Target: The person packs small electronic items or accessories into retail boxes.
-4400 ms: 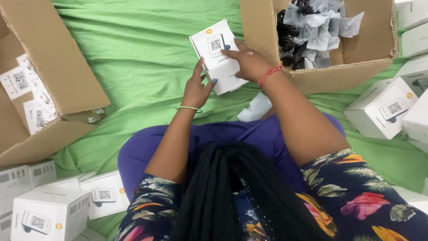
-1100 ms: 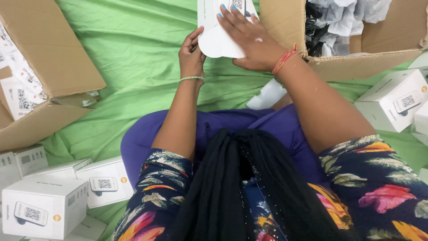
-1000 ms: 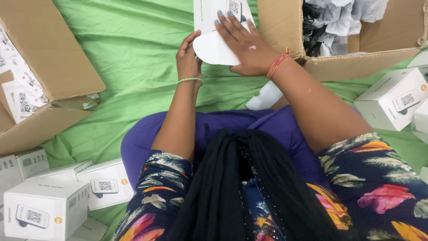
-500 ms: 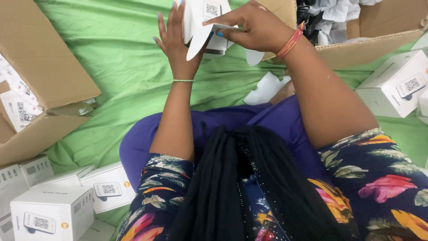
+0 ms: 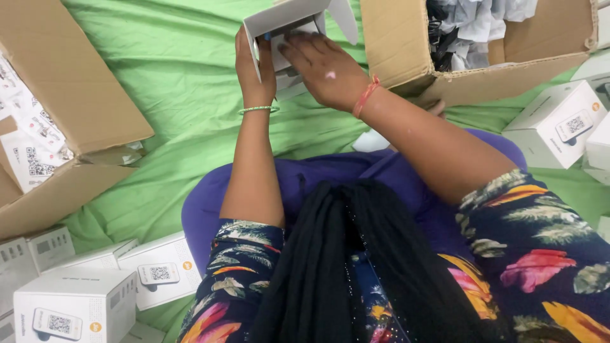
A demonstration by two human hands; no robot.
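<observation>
Matt white cardboard box point(image 5: 286, 19); rough brown corrugated carton point(image 5: 406, 44); soft, creased green cloth point(image 5: 178, 82), probably cotton.

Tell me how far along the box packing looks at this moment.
Done: closed white boxes stacked at lower left. In hand: left hand holds an open small white cardboard box, right hand reaching inside. Left: wrapped items in the brown carton remain.

The top of the small white box point(image 5: 289, 19) runs off the upper edge, so its full shape can't be seen. The right hand point(image 5: 324, 67) covers the box opening, so whatever's inside is hidden, and the fingertips disappear in there too. The cardboard carton point(image 5: 406, 44) on the right is cropped at the top, its contents just a dark and white jumble, too muddled to identify.
</observation>
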